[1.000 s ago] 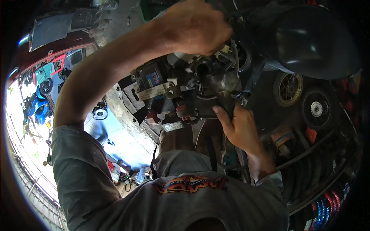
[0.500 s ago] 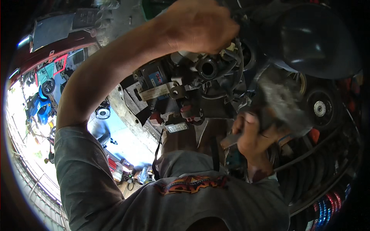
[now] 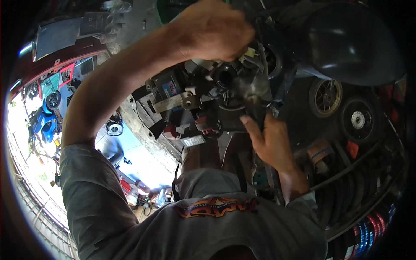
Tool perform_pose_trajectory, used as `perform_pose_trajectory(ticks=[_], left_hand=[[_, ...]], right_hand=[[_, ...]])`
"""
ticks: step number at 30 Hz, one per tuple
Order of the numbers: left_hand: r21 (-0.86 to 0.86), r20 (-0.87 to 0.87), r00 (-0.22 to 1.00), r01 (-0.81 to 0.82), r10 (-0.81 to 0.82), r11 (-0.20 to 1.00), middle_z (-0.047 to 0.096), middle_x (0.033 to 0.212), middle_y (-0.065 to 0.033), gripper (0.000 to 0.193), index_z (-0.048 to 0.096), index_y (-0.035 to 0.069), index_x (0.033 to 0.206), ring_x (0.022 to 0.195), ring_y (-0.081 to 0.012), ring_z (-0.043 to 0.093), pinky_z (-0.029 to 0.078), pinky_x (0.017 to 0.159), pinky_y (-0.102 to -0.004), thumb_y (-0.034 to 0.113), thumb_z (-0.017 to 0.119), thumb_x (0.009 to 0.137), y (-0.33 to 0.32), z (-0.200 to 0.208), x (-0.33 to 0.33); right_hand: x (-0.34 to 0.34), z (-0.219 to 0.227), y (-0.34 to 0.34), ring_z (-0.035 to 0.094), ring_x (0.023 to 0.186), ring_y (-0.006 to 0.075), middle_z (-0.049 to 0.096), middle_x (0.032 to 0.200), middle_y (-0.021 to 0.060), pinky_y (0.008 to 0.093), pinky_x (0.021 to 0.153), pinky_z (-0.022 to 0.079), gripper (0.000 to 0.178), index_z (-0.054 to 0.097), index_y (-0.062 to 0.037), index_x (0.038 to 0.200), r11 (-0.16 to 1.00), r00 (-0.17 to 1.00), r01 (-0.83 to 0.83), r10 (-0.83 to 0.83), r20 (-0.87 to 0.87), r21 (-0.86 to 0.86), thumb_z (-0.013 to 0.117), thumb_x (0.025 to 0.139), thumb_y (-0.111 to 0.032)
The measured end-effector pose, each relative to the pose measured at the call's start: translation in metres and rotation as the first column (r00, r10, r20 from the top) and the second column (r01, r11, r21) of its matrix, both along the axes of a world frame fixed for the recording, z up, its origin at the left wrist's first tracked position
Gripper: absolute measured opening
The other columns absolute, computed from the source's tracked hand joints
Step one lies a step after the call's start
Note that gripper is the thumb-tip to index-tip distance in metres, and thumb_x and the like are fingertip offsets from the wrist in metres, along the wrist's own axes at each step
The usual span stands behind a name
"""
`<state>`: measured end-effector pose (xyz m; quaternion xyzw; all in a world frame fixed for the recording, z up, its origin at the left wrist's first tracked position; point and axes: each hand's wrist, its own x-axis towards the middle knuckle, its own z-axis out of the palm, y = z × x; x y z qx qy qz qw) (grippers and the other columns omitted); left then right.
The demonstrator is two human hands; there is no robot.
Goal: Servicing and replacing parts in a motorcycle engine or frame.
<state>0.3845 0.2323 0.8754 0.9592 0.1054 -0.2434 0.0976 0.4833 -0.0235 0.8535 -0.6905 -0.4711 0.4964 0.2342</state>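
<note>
My left hand (image 3: 214, 32) is up at the top middle, the bare forearm arching over from the left side. Its fingers curl inward above the cluster of machine parts (image 3: 207, 99); the fingertips are hidden from me, so I cannot tell whether they pinch anything. A pale yellow connector (image 3: 250, 52) sits just beside its knuckles.

My right hand (image 3: 274, 138) is lower and to the right, its fingers wrapped on the dark handle of a hammer-like tool (image 3: 252, 89), with the thumb laid along the near side. The tool's grey head is blurred and lies over the right part of the cluster, between my two hands; I cannot tell whether it touches anything there.

In the cluster I see a round black opening (image 3: 225, 77) just left of the tool head, a dark box (image 3: 162, 80) with a blue label, a pale metal strip (image 3: 171, 104) and a red part (image 3: 203, 123) nearer my body. To the right are a large black shell (image 3: 353, 47), a gold-toned wheel (image 3: 325, 97) and, beside it, a dark wheel (image 3: 358, 120) with a pale hub.
</note>
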Motion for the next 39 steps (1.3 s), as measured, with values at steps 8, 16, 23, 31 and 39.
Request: perform_pose_trajectory(ticks=[8, 16, 23, 31, 39], left_hand=[[-0.024, 0.065, 0.998, 0.007, -0.005, 1.0, 0.066, 0.064, -0.0071, 0.022, 0.061, 0.009, 0.072, 0.055, -0.0141, 0.064, 0.055, 0.049, -0.0294, 0.014, 0.054, 0.093, -0.005, -0.005, 0.004], [-0.105, -0.146, 0.971, -0.207, 0.191, 0.973, 0.067, 0.066, -0.0075, 0.023, 0.063, 0.008, 0.073, 0.058, -0.0138, 0.067, 0.056, 0.046, -0.0284, 0.016, 0.055, 0.093, -0.003, 0.007, 0.016], [0.151, 0.548, 0.83, 0.024, -0.103, 0.988, 0.062, 0.055, -0.0105, 0.023, 0.066, 0.004, 0.081, 0.053, -0.025, 0.066, 0.053, 0.05, -0.0381, 0.027, 0.066, 0.083, 0.001, -0.038, -0.018], [0.145, 0.509, 0.856, 0.015, -0.087, 0.989, 0.062, 0.059, -0.0113, 0.019, 0.064, 0.004, 0.078, 0.059, -0.0242, 0.068, 0.053, 0.052, -0.0373, 0.022, 0.068, 0.081, -0.006, -0.028, -0.016], [0.001, -0.048, 0.982, -0.182, 0.182, 0.983, 0.063, 0.06, -0.0097, 0.016, 0.063, 0.006, 0.075, 0.056, -0.0196, 0.067, 0.055, 0.049, -0.0337, 0.019, 0.062, 0.085, -0.01, -0.004, 0.01]], right_hand=[[0.003, -0.017, -0.018, 0.057, 0.049, 0.0169, 0.06, 0.062, 0.0069, 0.0322, 0.046, 0.046, 0.027, 0.062, 0.0013, 0.088, 0.974, 0.977, 0.072, -0.113, 0.181, 0.217, 0.064, 0.096, -0.024], [0.0, -0.003, -0.012, 0.061, 0.05, 0.0267, 0.06, 0.06, 0.02, 0.037, 0.048, 0.046, 0.029, 0.059, 0.0068, 0.088, 0.827, 0.879, 0.468, -0.4, -0.258, 0.311, 0.064, 0.095, -0.021], [0.005, 0.01, 0.007, 0.064, 0.051, 0.0318, 0.059, 0.059, 0.0207, 0.0412, 0.045, 0.044, 0.033, 0.059, 0.0065, 0.09, 0.963, 0.948, 0.263, -0.268, -0.17, -0.054, 0.064, 0.095, -0.025], [0.005, -0.004, -0.002, 0.053, 0.045, 0.0143, 0.056, 0.063, 0.0026, 0.0274, 0.043, 0.043, 0.026, 0.056, -0.0012, 0.082, 0.976, 0.985, 0.128, -0.146, -0.093, -0.176, 0.062, 0.096, -0.023], [-0.004, -0.018, -0.014, 0.057, 0.053, 0.0129, 0.06, 0.067, 0.0072, 0.0303, 0.046, 0.043, 0.026, 0.057, 0.0007, 0.086, 0.991, 0.999, 0.04, -0.037, -0.021, 0.127, 0.061, 0.097, -0.022]])
